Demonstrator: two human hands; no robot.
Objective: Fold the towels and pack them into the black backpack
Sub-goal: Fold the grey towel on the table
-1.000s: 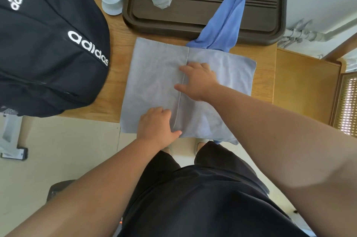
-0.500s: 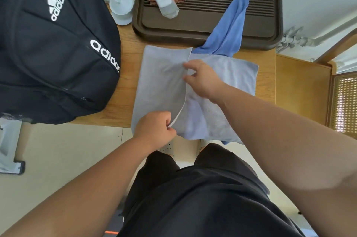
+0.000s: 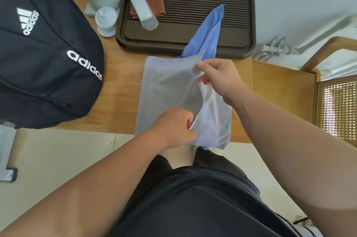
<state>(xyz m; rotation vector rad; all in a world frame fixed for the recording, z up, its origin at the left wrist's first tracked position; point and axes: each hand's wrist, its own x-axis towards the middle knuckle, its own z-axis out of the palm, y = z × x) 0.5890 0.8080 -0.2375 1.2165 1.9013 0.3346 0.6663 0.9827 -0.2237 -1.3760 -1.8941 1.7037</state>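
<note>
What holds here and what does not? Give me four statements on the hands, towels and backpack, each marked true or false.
1. The left hand and the right hand both pinch the grey towel. True.
2. The blue towel is packed inside the black backpack. False: it lies partly on the brown tray and runs under the grey towel.
3. The black backpack sits on the table, left of the grey towel. True.
4. The grey towel hangs clear of the table. False: most of it lies on the table.
</note>
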